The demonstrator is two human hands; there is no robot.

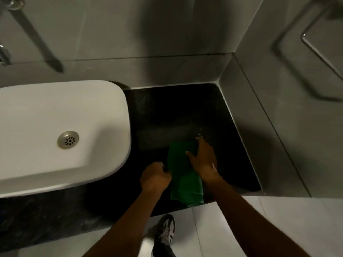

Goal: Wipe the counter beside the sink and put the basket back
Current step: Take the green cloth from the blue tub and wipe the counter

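A green cloth [182,175] lies on the black counter [167,112] to the right of the white sink [55,130], its near end hanging over the counter's front edge. My left hand [155,177] grips the cloth's left edge with the fingers curled around it. My right hand [203,158] rests flat on the cloth's right side, fingers spread and pointing away from me. A few water drops glint on the counter just beyond my right fingertips. No basket is in view.
Grey tiled walls close the counter at the back and on the right. A metal towel rail [319,52] hangs on the right wall. A tap [37,39] juts out above the sink. Below are a pale tiled floor and my shoe [166,231].
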